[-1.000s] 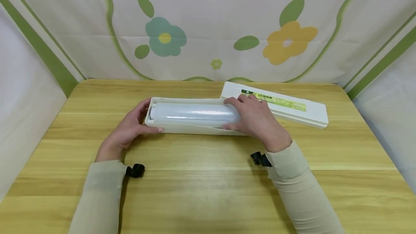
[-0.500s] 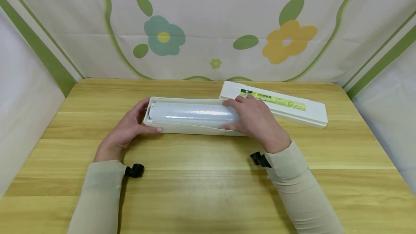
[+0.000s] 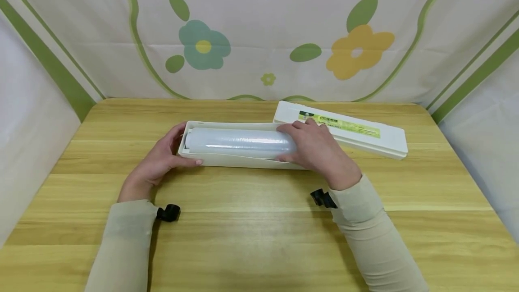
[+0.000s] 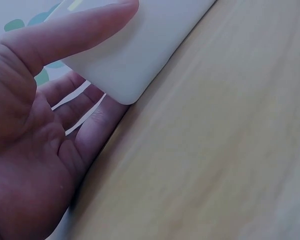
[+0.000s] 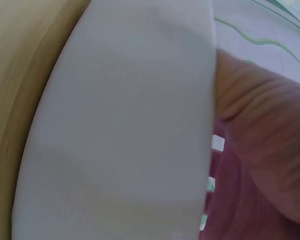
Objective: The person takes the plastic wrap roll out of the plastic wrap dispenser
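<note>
A long off-white plastic box (image 3: 239,161) lies lengthwise on the table in the head view, its top uncovered. Inside it sits a roll of cling film (image 3: 239,141), glossy under the light. My left hand (image 3: 160,157) grips the box's left end, thumb along the front wall and fingers behind the end. My right hand (image 3: 320,152) holds the roll near its right end, fingers over the far side and thumb on the near side. In the right wrist view the thumb (image 5: 270,125) reaches over the box rim. The hand hides the right end of roll and box.
A white lid (image 3: 391,139) with a yellow-green label lies at an angle behind the box on the right, partly covered by my right hand. A flower-printed cloth (image 3: 259,26) hangs behind the wooden table (image 3: 251,238). Black wrist mounts sit at both cuffs.
Hardly anything differs: the view has shifted slightly. Both hands keep their places on the box and the roll.
</note>
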Motion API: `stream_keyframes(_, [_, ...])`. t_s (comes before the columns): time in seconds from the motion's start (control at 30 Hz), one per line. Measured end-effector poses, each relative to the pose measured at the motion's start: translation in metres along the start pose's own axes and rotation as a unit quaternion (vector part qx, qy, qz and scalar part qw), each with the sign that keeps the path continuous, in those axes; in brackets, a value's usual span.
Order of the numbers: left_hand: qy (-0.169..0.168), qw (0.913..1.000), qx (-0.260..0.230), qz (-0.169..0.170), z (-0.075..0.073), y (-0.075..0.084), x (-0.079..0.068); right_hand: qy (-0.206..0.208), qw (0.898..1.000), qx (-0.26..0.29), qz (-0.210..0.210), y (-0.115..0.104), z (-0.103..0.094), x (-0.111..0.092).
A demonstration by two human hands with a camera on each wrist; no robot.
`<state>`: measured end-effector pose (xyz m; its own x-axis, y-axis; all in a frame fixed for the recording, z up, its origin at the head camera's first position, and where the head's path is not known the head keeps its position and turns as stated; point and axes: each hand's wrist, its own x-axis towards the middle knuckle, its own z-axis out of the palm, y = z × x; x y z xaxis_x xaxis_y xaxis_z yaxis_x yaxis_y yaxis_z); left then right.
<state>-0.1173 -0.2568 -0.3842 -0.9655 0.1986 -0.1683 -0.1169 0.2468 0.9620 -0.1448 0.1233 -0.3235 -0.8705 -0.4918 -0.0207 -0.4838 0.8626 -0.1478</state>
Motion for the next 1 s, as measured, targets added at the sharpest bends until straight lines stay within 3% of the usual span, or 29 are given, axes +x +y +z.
stream_keyframes(0.17, [0.001,1.0,0.001,-0.001,0.0,0.0,-0.001,0.007,1.0,0.003,-0.009,0.001,0.0,0.001])
stream_keyframes(0.4, [-0.008,0.9998,0.015,0.005,-0.002,-0.002,-0.001,0.033,0.998,0.058,0.001,0.01,0.009,0.0])
stream_keyframes(0.7, [-0.017,0.9995,0.02,0.02,-0.002,-0.004,0.001,0.063,0.998,0.007,0.002,0.004,0.006,-0.007])
stream_keyframes(0.83, [-0.02,0.9993,0.027,0.018,-0.002,-0.004,0.0,0.113,0.993,-0.018,-0.019,0.005,0.007,-0.006])
stream_keyframes(1.0, [-0.025,0.9987,0.038,0.024,-0.001,-0.002,0.0,0.197,0.978,-0.036,-0.065,0.01,0.008,-0.005])
